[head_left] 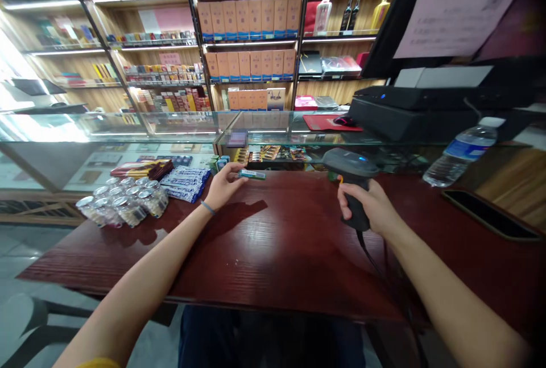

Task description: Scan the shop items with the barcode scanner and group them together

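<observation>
"Grip on each side?"

"Left hand (227,185) pinches a small box (254,174) above the far side of the table (273,248); right hand (375,209) closes around a scanner (350,164). Best handled with printed face uncovered, wrists steady."

"Containers?"

"Lidded jars (127,202), pale contents indistinct; a clear bottle (460,153), fill level uncertain."

Free middle of tabletop (277,248), jars (123,203) and packets (184,182) blocking left, scanner cord (365,251) and bottle (463,152) obstructing right
</observation>
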### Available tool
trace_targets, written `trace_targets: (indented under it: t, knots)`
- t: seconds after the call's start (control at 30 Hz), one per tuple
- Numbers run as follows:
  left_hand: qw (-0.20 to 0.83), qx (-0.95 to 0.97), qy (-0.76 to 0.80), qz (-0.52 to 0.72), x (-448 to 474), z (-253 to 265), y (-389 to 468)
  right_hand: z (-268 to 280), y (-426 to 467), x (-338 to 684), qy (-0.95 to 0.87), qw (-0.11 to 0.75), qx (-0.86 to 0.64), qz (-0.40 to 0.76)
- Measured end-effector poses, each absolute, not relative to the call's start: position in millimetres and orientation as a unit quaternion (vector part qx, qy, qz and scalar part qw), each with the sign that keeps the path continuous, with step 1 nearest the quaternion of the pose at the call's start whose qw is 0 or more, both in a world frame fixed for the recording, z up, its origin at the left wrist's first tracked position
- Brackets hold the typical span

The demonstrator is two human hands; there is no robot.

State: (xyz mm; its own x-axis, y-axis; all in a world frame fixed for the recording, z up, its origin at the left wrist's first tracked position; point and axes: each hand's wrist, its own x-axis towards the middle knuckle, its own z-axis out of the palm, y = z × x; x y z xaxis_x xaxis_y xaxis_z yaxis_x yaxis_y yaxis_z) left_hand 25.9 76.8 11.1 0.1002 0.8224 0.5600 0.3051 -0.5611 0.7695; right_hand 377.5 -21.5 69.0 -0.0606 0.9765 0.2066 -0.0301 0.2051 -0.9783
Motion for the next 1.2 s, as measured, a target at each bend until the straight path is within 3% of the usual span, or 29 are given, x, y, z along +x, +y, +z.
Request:
trace_targets:
  t: [0.23, 0.43, 0.73, 1.2]
  knots:
    - [0.262, 0.714, 0.404, 0.508, 51, 17, 71, 77, -8, 404, -0.510, 0.614, -0.405, 0.447]
    - [0.219, 0.759, 0.393, 0.470, 91, 27, 84, 79, 0, 424, -0.498, 0.650, -0.390, 0.422]
    - [0.159, 0.801, 0.347, 0.461, 194, 9, 112, 84, 1, 437, -0.470, 0.683, -0.370, 0.420]
    - [0.195, 0.785, 0.335, 0.483, 288, -13, 139, 83, 2, 440, -0.456, 0.692, -0.368, 0.422]
